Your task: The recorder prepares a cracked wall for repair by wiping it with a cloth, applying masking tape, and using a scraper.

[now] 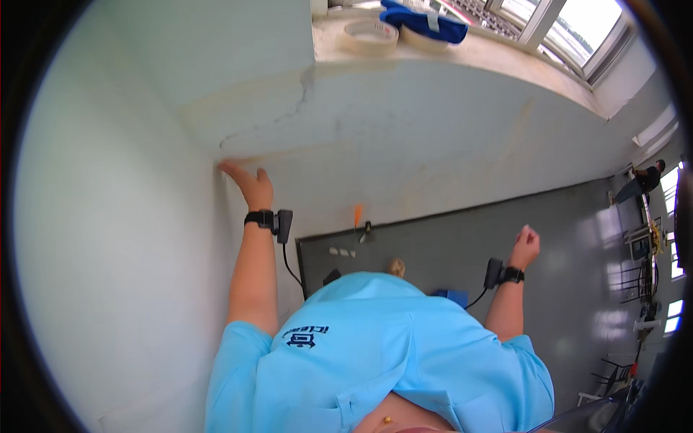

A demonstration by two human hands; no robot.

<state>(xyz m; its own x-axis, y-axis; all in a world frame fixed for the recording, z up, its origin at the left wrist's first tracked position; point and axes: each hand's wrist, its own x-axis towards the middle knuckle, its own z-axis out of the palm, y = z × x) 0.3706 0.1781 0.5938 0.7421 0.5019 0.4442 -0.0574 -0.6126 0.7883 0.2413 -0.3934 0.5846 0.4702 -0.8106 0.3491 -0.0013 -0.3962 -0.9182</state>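
My left hand (250, 186) reaches to the pale wall (404, 137) near the inside corner. Its fingers are stretched out and slightly blurred at the tips, with the thumb apart; they seem to touch the wall where a faint yellowish strip (310, 153) begins. Above that hand, a dark crack (289, 115) runs up toward the window ledge. My right hand (527, 247) is held out over the grey floor, away from the wall, with its fingers curled closed; whatever they hold, if anything, is hidden. Each wrist carries a black strap with a small dark device and cable.
On the window ledge (498, 54) lie a roll of masking tape (369, 34) and a blue cloth item (440, 27) over another roll. An orange-tipped tool (358, 215) and small white pieces (342, 252) are low by the wall. Another person (641, 182) stands far right near furniture.
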